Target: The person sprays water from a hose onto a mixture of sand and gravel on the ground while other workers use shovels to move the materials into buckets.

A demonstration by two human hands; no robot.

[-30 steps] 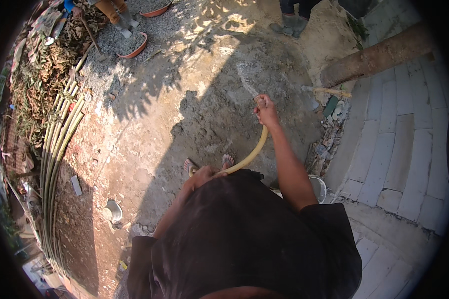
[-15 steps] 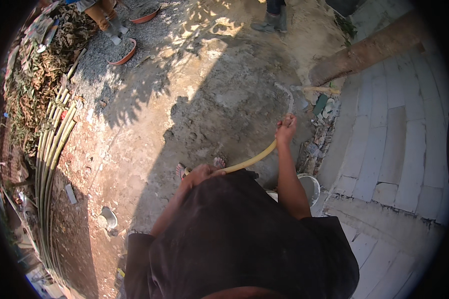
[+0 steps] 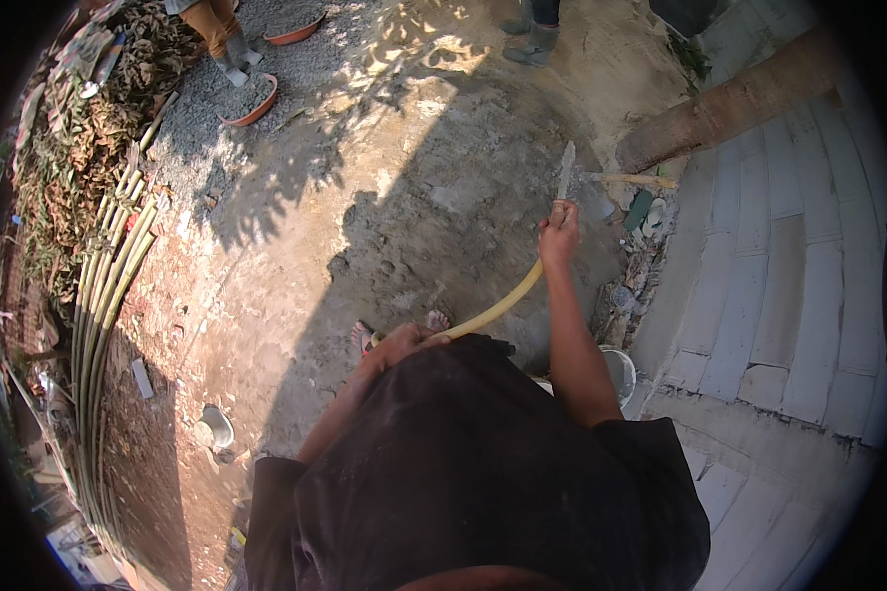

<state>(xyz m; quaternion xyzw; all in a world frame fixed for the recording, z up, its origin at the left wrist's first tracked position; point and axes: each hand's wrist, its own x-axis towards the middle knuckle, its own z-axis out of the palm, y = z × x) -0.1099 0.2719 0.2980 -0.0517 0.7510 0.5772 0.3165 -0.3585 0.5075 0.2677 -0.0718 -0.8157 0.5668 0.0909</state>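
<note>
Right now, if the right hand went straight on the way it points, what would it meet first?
Probably the water leaving the hose; beyond that, seemingly the grey ground, though depth is unclear.

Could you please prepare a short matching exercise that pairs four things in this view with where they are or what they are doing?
Column one:
1. Right hand
2. Left hand
3. Long poles
4. Nearer shallow pan

Column two:
A. Lying side by side at the left of the picture
B. Orange, on the ground beside a co-worker's grey boots
C. Gripping the yellow hose near the end where water comes out
D. Holding the hose low down, close to the dark shirt

Right pairs: 1-C, 2-D, 3-A, 4-B.
</note>
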